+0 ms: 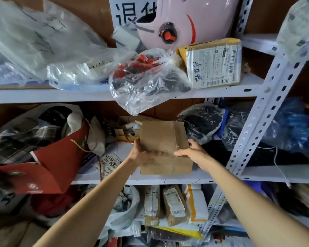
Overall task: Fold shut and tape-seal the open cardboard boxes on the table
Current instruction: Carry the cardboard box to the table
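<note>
Cardboard box [163,138] is sitting near frame centre, on the middle board of a white metal shelf [257,174], at its front edge. Cannot tell if it is fully resting or slightly lifted. Top flaps are lying folded down, with a glossy strip running across the top.

Left hand [141,154] is gripping the box's 9 o'clock side, fingers curling round the side and thumb lying over the near top edge. Right hand [194,153] is gripping the 3 o'clock side, thumb likewise pressing on the near top edge and fingers wrapping the side wall. Both forearms are reaching in from 6 o'clock.

A red paper bag [61,157] is leaning at 9 o'clock of the box. A black item in clear plastic [202,122] is lying at 2 o'clock, just beside the box. On the upper board, a clear plastic bag [146,82] is hanging over the edge at 12 o'clock. A labelled parcel [214,65] is standing at 1 o'clock and a pink helmet [185,20] is sitting behind them.
</note>
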Demonstrator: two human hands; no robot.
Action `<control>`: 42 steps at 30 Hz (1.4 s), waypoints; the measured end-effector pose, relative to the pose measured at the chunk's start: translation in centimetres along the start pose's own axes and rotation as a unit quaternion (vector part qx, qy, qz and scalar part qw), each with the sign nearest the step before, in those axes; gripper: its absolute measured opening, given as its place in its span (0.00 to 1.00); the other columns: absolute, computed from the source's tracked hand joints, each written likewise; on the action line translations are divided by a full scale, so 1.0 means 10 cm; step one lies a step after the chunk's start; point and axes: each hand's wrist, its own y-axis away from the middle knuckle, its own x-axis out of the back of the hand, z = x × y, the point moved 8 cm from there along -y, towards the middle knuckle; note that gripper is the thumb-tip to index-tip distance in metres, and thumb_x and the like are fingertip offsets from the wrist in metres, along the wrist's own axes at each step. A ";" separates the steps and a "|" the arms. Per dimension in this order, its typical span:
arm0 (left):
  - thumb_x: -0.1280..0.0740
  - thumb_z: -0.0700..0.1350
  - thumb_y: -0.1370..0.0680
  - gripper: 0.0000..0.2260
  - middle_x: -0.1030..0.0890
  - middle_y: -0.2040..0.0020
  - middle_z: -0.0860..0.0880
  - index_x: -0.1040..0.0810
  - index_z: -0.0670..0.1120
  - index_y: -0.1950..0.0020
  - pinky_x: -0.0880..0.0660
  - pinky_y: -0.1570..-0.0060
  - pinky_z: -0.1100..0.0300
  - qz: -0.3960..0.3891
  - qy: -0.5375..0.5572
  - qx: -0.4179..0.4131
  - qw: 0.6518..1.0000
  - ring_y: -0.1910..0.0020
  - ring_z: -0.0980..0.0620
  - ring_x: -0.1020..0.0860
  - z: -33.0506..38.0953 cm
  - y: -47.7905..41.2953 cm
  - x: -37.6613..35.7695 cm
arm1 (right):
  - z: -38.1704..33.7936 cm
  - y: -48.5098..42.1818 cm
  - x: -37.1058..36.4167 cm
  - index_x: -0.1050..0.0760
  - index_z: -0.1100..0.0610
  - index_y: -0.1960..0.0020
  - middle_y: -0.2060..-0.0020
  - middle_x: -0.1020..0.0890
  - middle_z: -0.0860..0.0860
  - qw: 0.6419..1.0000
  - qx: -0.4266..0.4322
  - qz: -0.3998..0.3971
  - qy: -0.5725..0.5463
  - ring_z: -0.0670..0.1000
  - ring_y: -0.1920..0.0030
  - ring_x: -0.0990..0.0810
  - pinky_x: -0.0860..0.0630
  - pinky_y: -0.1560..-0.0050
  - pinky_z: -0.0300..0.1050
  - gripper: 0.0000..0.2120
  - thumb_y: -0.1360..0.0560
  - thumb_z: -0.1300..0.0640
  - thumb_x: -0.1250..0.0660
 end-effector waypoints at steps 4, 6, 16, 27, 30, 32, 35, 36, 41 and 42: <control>0.15 0.44 0.55 0.62 0.27 0.37 0.48 0.42 0.45 0.26 0.26 0.37 0.45 -0.036 0.056 0.002 0.998 0.36 0.45 0.27 0.18 0.35 -0.04 | -0.03 -0.03 -0.07 0.43 0.54 0.25 0.50 0.20 0.51 0.996 0.005 0.004 -0.086 0.52 0.48 0.19 0.25 0.39 0.52 0.45 0.35 0.68 0.23; 0.16 0.45 0.54 0.60 0.27 0.35 0.47 0.42 0.46 0.26 0.28 0.34 0.48 -0.047 0.063 -0.007 0.997 0.36 0.47 0.28 0.17 0.43 -0.02 | -0.06 0.03 -0.12 0.44 0.52 0.25 0.46 0.20 0.55 0.994 0.011 0.006 -0.113 0.51 0.50 0.19 0.22 0.48 0.47 0.47 0.36 0.70 0.24; 0.23 0.46 0.40 0.49 0.28 0.35 0.45 0.45 0.55 0.24 0.21 0.58 0.62 -0.174 0.063 -0.092 0.978 0.38 0.44 0.26 0.19 0.82 0.18 | -0.15 0.61 -0.39 0.53 0.40 0.23 0.24 0.38 0.49 0.987 0.085 0.105 -0.084 0.52 0.27 0.37 0.38 0.27 0.58 0.73 0.59 0.43 0.15; 0.29 0.28 0.29 0.36 0.30 0.31 0.46 0.37 0.49 0.27 0.27 0.41 0.60 -0.357 0.080 -0.061 0.929 0.31 0.48 0.31 0.07 1.82 -0.40 | 0.68 2.47 -0.36 0.43 0.44 0.23 0.28 0.33 0.47 0.915 0.062 0.333 -0.221 0.45 0.44 0.25 0.24 0.60 0.30 0.49 0.34 0.71 0.24; 0.29 0.24 0.31 0.39 0.27 0.35 0.46 0.39 0.47 0.25 0.22 0.49 0.63 -0.432 0.065 -0.088 0.895 0.38 0.49 0.26 0.15 2.27 -0.90 | 0.93 3.14 -0.17 0.41 0.45 0.24 0.36 0.24 0.50 0.889 0.069 0.388 -0.232 0.47 0.45 0.23 0.23 0.60 0.33 0.49 0.36 0.71 0.24; 0.26 0.26 0.33 0.43 0.26 0.35 0.47 0.39 0.49 0.24 0.21 0.51 0.62 -0.486 0.050 -0.109 0.866 0.38 0.49 0.26 0.18 2.66 -1.30 | 1.11 3.70 -0.04 0.37 0.43 0.28 0.39 0.22 0.51 0.863 0.070 0.445 -0.229 0.51 0.40 0.23 0.22 0.49 0.44 0.47 0.40 0.67 0.22; 0.24 0.33 0.31 0.41 0.24 0.36 0.49 0.39 0.52 0.24 0.21 0.51 0.63 -0.548 0.030 -0.108 0.829 0.40 0.52 0.23 0.20 3.41 -1.93 | 1.49 4.67 0.14 0.33 0.36 0.34 0.39 0.22 0.53 0.801 0.062 0.535 -0.261 0.55 0.39 0.23 0.23 0.44 0.52 0.45 0.42 0.66 0.20; 0.24 0.34 0.30 0.40 0.22 0.37 0.50 0.39 0.52 0.24 0.21 0.54 0.65 -0.574 0.023 -0.108 0.812 0.43 0.55 0.21 0.18 3.70 -2.15 | 1.62 5.02 0.18 0.34 0.36 0.34 0.39 0.22 0.53 0.782 0.057 0.563 -0.260 0.55 0.40 0.23 0.22 0.44 0.53 0.45 0.43 0.64 0.20; 0.23 0.37 0.31 0.39 0.23 0.36 0.51 0.38 0.54 0.25 0.22 0.51 0.61 -0.690 0.002 -0.120 0.714 0.39 0.49 0.23 -0.04 5.31 -2.94 | 2.29 6.72 0.07 0.35 0.45 0.28 0.39 0.24 0.52 0.660 0.040 0.701 -0.267 0.53 0.42 0.23 0.19 0.53 0.46 0.48 0.40 0.72 0.22; 0.22 0.38 0.32 0.40 0.23 0.36 0.51 0.38 0.54 0.25 0.21 0.49 0.60 -0.713 -0.004 -0.118 0.692 0.38 0.49 0.23 -0.10 5.64 -3.04 | 2.39 7.03 -0.02 0.35 0.49 0.27 0.41 0.24 0.50 0.634 0.036 0.725 -0.266 0.49 0.46 0.22 0.20 0.58 0.40 0.47 0.39 0.76 0.25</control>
